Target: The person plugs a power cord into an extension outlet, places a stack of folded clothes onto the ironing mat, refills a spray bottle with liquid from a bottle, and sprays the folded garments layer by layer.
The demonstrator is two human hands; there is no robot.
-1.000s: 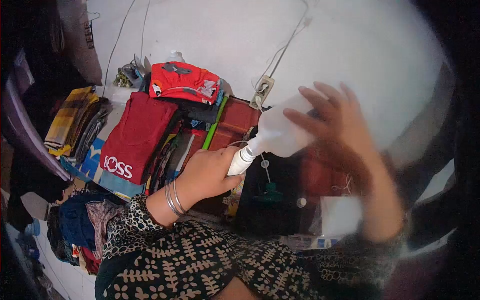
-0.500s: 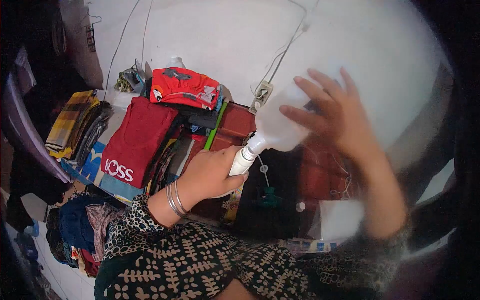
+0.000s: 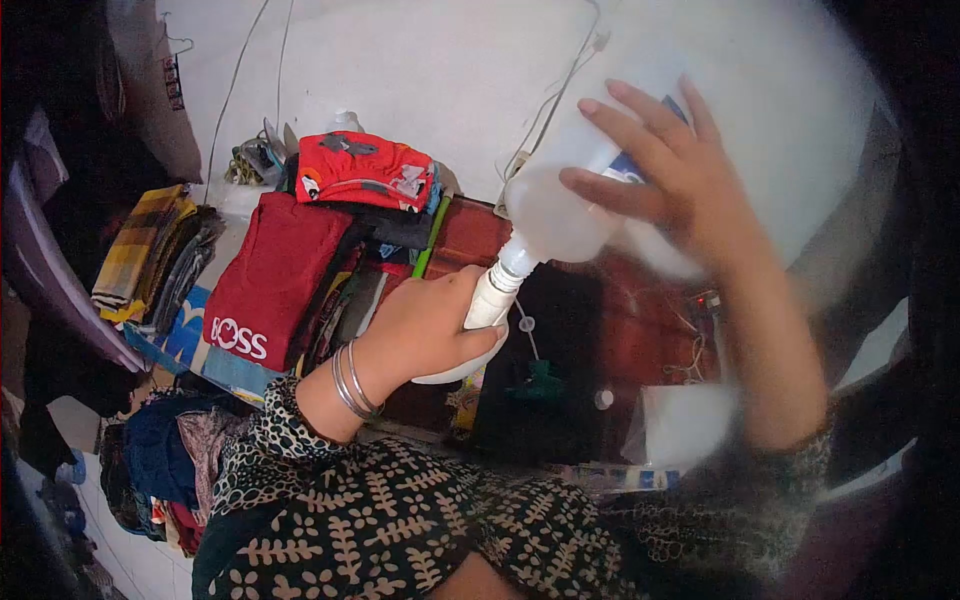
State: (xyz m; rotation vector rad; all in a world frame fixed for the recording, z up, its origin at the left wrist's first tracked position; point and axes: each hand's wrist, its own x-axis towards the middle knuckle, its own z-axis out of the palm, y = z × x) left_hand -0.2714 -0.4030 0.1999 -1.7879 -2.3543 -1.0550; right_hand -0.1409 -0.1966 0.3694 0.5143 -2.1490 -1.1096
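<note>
Left fingers (image 3: pixel 460 288) wrap the white bottle (image 3: pixel 490 302); right fingers (image 3: pixel 632 138), spread wide, grip the translucent bottle (image 3: pixel 548 216).

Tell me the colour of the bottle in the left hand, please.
The bottle is white, seen best in the head view.

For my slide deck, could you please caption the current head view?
Left hand grips a white bottle; right hand holds a translucent bottle tilted neck-down at its mouth.

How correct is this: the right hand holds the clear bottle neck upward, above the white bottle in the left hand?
The direction is wrong: in the head view, the right hand holds the clear bottle neck downward, above the white bottle in the left hand.
</note>
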